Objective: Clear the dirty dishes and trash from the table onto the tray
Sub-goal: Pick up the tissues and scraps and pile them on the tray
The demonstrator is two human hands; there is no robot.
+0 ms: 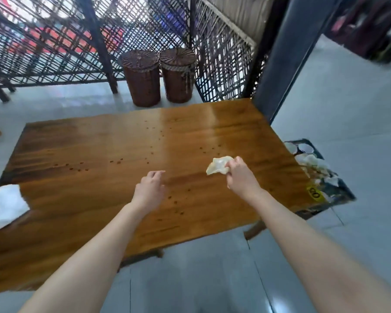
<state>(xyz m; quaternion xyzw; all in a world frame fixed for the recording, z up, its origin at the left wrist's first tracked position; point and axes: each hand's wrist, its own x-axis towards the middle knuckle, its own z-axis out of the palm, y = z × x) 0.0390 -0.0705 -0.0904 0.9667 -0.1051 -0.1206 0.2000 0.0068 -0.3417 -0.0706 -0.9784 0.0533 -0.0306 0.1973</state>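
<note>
**Right hand pinching a crumpled napkin, tray sitting off the table's right edge**

The wooden table [99,154] is filling most of the view, its top lying bare between the arms and out toward the far edge. A lattice screen [54,41] is standing beyond it, with 2 wicker stools [142,80] sitting at the far side. The dark tray [344,195] is resting just past the right edge, holding cups [305,149] and crumpled paper. A white cloth [7,204] is lying at the left edge. The left hand [150,188] is hovering over the table's middle, fingers loosely curled and holding nothing. The right hand [240,175] is pinching the crumpled napkin [219,168] above the tabletop, between the left hand and the tray. Small brown specks [120,161] are dotting the wood.
</note>
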